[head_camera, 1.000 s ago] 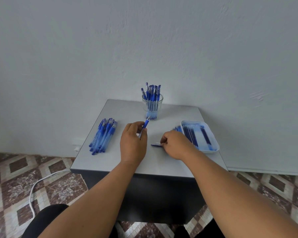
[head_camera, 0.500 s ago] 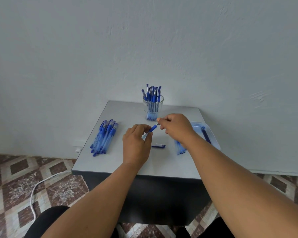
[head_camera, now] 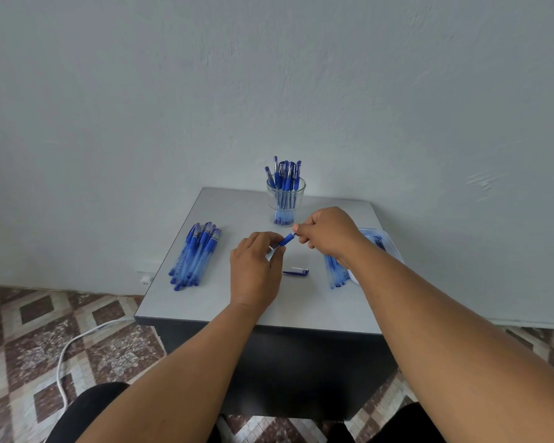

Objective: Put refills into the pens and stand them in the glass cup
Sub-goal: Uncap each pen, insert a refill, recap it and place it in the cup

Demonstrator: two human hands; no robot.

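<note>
Glass cup (head_camera: 286, 199) at back of surface (head_camera: 224, 302), holding a bunch of blue pens (head_camera: 285, 177) upright. Tray (head_camera: 389, 243) at right, mostly behind the arm, contents unclear; refills (head_camera: 335, 273) lie beside it. Left hand (head_camera: 255, 270) grip clamped on pen (head_camera: 287, 240); right hand (head_camera: 328, 233) pinches its far end. Cap (head_camera: 295, 272) on surface. Loose pen pile (head_camera: 195, 255) at left.

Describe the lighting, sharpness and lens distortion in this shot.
Head view: soft, even light, faint shadows on the table; glass cup shows slight highlights, no harsh glare; left hand, right hand and pen fairly sharp; wide-angle lens stretches the forearms.
</note>
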